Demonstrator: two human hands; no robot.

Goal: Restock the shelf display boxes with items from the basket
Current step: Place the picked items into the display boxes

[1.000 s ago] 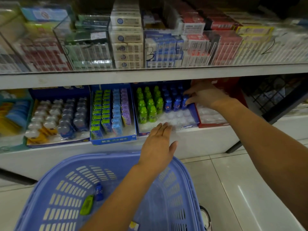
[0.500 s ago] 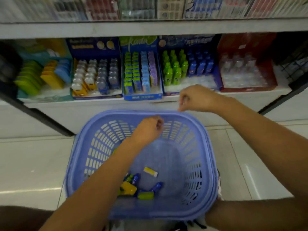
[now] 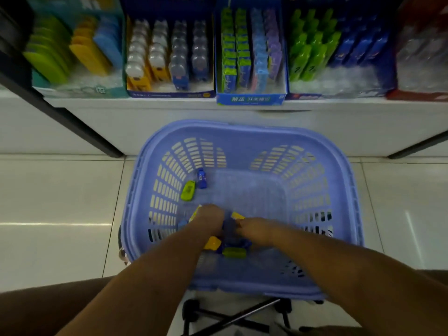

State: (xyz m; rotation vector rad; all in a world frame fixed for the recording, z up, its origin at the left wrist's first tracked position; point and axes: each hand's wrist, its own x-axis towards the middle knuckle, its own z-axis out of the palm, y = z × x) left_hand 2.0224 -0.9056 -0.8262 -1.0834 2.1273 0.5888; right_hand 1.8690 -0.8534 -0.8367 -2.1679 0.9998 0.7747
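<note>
Both hands are down in the near end of the basket [image 3: 349, 180], where a small heap of items [image 3: 234, 252] lies. The left hand [image 3: 209, 221] has its fingers curled down into the heap. The right hand [image 3: 254, 230] touches a dark blue item [image 3: 229, 227] between the two hands. Blur hides whether either holds anything. A green bottle [image 3: 188, 190] and a blue bottle [image 3: 201, 178] lie loose ahead of the left hand, which is nearer them. Their long axes run roughly toward the shelf [image 3: 169, 103].
</note>
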